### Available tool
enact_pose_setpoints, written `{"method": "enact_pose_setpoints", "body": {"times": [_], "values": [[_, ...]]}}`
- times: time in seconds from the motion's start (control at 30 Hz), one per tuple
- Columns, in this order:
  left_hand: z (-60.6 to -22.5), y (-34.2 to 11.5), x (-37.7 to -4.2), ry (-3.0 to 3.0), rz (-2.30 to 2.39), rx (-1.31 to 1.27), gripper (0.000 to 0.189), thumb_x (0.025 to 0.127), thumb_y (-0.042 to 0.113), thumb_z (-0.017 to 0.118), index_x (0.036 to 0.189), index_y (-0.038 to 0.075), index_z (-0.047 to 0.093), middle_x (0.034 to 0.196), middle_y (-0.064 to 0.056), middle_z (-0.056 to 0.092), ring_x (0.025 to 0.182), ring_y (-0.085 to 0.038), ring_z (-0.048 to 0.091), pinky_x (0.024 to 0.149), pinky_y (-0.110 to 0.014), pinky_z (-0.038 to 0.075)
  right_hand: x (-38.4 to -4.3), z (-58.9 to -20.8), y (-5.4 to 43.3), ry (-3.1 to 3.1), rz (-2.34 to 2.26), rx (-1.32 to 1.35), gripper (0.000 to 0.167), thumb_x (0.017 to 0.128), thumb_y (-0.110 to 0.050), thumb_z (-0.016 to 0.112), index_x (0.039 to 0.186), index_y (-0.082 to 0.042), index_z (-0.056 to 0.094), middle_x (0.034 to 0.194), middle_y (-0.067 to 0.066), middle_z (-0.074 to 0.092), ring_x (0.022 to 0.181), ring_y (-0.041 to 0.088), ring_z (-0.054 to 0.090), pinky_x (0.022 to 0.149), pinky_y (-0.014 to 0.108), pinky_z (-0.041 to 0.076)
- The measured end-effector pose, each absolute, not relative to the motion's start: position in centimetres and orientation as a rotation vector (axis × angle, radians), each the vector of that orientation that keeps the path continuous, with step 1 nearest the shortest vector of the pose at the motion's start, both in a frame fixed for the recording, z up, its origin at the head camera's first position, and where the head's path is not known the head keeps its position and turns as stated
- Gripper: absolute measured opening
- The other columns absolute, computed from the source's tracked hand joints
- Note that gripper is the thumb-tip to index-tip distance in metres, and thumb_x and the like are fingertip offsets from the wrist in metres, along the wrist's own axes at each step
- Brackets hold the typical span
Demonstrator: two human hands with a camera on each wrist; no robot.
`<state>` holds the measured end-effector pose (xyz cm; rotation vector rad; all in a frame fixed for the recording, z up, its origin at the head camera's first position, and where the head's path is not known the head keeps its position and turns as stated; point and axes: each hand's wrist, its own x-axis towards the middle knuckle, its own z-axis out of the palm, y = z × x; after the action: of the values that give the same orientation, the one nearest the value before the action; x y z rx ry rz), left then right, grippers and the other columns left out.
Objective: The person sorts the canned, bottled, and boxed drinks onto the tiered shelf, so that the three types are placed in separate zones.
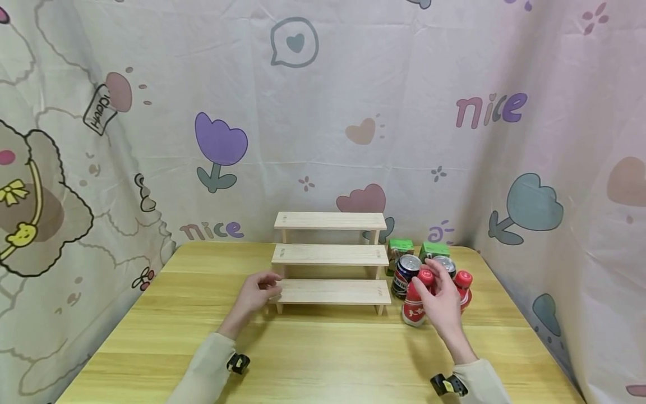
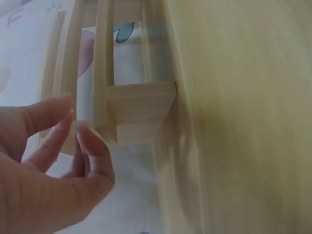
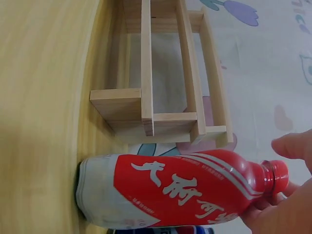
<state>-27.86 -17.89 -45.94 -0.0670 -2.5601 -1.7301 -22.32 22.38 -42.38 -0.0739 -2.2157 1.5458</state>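
Observation:
A three-tier wooden step shelf (image 1: 330, 255) stands at the table's back. Beside the left end of its lowest step is my left hand (image 1: 258, 292), fingers loosely curled with nothing in them; whether it touches the wood, I cannot tell. My right hand (image 1: 442, 300) is at a red-and-white plastic bottle (image 3: 180, 187) that stands upright right of the shelf. In the right wrist view its fingers (image 3: 261, 214) lie behind the bottle's neck, while the thumb is apart from the red cap (image 3: 279, 176). A second red-capped bottle (image 1: 463, 280) is partly hidden behind this hand.
Close behind the bottles stand a dark can (image 1: 405, 275) and another silver-topped can (image 1: 445, 262). Two green-topped boxes (image 1: 400, 247) are at the back right. A printed cloth (image 1: 313, 112) hangs behind the wooden table (image 1: 323, 359).

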Motion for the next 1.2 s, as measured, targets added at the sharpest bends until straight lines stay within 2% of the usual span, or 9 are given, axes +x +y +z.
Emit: {"method": "enact_pose_setpoints", "body": {"times": [0.17,0.27,0.33,0.4,0.5,0.6,0.8,1.03,1.2], "values": [[-46.3,-18.2,-27.8,-2.616,-1.744,-0.008,0.041,0.079,0.000,0.073,0.119,0.005,0.065,0.124,-0.022,0.058,0.106,-0.031,0.055,0.086,-0.038,0.052,-22.1,-42.8,23.0,-2.365,1.472,-0.113,0.054,0.093,-0.009,0.065,0.143,-0.008,0.045,0.147,0.020,0.048,0.136,0.030,0.045,0.112,0.033,0.039],[-46.5,-18.3,-27.8,-2.653,-1.757,-0.007,0.042,0.080,0.000,0.072,0.121,0.007,0.064,0.128,-0.022,0.057,0.108,-0.033,0.056,0.077,-0.040,0.056,-22.0,-43.4,23.3,-2.411,1.445,-0.113,0.055,0.093,-0.011,0.065,0.144,-0.006,0.044,0.145,0.022,0.048,0.136,0.034,0.045,0.112,0.048,0.036],[-46.7,-18.4,-27.9,-2.678,-1.750,-0.043,0.041,0.081,-0.001,0.071,0.121,0.005,0.063,0.127,-0.022,0.058,0.107,-0.033,0.057,0.072,-0.038,0.056,-22.0,-43.7,23.5,-2.428,1.451,-0.113,0.055,0.094,-0.013,0.065,0.144,-0.005,0.043,0.144,0.022,0.049,0.135,0.033,0.046,0.112,0.045,0.038],[-46.9,-18.6,-28.0,-2.691,-1.758,-0.065,0.040,0.082,-0.001,0.070,0.121,0.003,0.063,0.125,-0.022,0.060,0.105,-0.031,0.059,0.072,-0.036,0.056,-22.1,-44.1,23.7,-2.434,1.482,-0.109,0.056,0.094,-0.015,0.066,0.144,-0.005,0.043,0.143,0.021,0.051,0.133,0.030,0.048,0.108,0.032,0.041],[-47.1,-18.9,-28.1,-2.703,-1.747,-0.117,0.039,0.083,0.000,0.070,0.121,0.000,0.062,0.121,-0.023,0.061,0.104,-0.030,0.060,0.081,-0.033,0.055,-22.0,-44.3,23.8,-2.445,1.504,-0.089,0.059,0.092,-0.019,0.070,0.143,-0.004,0.044,0.139,0.021,0.054,0.128,0.029,0.051,0.096,0.013,0.041],[-47.1,-19.2,-28.2,-2.715,-1.755,-0.121,0.040,0.084,0.001,0.071,0.122,-0.001,0.061,0.120,-0.024,0.061,0.105,-0.031,0.060,0.082,-0.035,0.056,-21.9,-44.4,23.9,-2.473,1.515,-0.073,0.067,0.089,-0.021,0.074,0.144,-0.001,0.042,0.137,0.023,0.055,0.125,0.031,0.053,0.088,0.005,0.039],[-46.8,-19.1,-28.3,-2.706,-1.788,-0.104,0.041,0.083,0.003,0.072,0.123,0.001,0.062,0.122,-0.025,0.060,0.100,-0.029,0.062,0.082,-0.036,0.056,-22.0,-44.9,24.1,-2.487,1.602,-0.077,0.081,0.084,-0.013,0.077,0.149,0.003,0.031,0.140,0.026,0.050,0.129,0.032,0.049,0.088,0.003,0.037],[-47.1,-19.1,-28.3,-2.662,-1.848,-0.046,0.040,0.084,0.003,0.072,0.123,0.002,0.062,0.115,-0.022,0.061,0.092,-0.024,0.062,0.080,-0.036,0.057,-22.2,-45.4,24.1,-2.474,1.564,-0.096,0.079,0.080,-0.015,0.082,0.145,-0.001,0.039,0.137,0.023,0.055,0.123,0.031,0.056,0.086,0.006,0.042],[-47.1,-18.9,-28.4,-2.633,-1.936,-0.007,0.042,0.084,0.001,0.071,0.125,0.001,0.061,0.107,-0.021,0.062,0.083,-0.022,0.064,0.079,-0.039,0.059,-22.3,-45.5,23.9,-2.450,1.540,-0.137,0.079,0.075,-0.022,0.086,0.142,-0.006,0.045,0.136,0.018,0.058,0.110,0.010,0.060,0.083,0.005,0.044]]}}
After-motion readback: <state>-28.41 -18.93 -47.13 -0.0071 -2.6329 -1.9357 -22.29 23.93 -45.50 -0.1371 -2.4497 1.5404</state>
